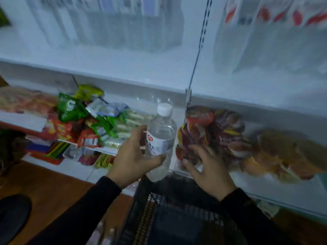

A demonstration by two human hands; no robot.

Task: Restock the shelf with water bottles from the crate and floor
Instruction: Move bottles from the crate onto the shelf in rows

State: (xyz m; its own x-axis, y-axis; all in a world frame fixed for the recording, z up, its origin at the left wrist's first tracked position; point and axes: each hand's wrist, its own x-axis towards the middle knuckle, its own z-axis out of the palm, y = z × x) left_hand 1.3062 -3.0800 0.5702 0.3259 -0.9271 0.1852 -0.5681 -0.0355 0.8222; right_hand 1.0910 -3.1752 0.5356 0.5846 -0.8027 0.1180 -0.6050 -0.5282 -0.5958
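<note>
Item: restocking, one bottle in hand, listed left to right.

Snack packets (92,121): crinkled foil and plastic, green, red and white, heaped loosely on the lower shelf left of the upright. They look light and prone to slide if nudged.

Left hand (134,156): dark sleeve, fingers and thumb wrapped around the lower half of the water bottle (161,138), thumb across the front just under the label.

Water bottle: clear, smooth plastic, cylindrical with a rounded shoulder, white ribbed cap, pale label with a red mark. It is held upright with a slight tilt, in the air above the crate (177,209) and in front of the lower shelf edge.

Crate: dark, open lattice walls, rigid-looking, directly below both hands. Contents are too dim to make out.

Right hand (207,167): fingers spread and relaxed, holding nothing, just beside the bottle.

Red pouches (212,131): glossy, rounded, piled right of the upright.

Upper shelf (141,75): white, flat, with blurred clear bottles standing on it.

Handling note: probably best to raise the bottle cap-up, steady its base with the free hand, and set it flat among the standing bottles without knocking a neighbour.
</note>
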